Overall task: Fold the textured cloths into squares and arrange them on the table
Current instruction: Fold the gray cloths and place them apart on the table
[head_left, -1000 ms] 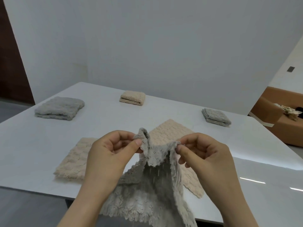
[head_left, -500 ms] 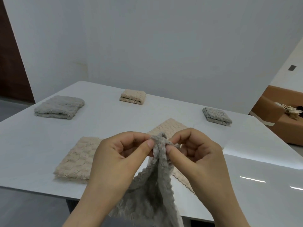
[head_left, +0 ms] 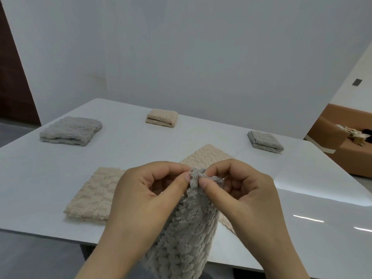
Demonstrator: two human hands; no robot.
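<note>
Both my hands pinch top corners of grey cloth (head_left: 181, 234), left hand (head_left: 145, 200) and right hand (head_left: 239, 198) touching there; cloth hangs long axis straight down, above near desk (head_left: 60, 178) edge, equally near both.

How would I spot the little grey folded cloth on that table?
On the white table, three folded cloths lie along the far side. The little grey cloth is rightmost: smaller than the big grey cloth at left, not beige like the middle cloth.
</note>
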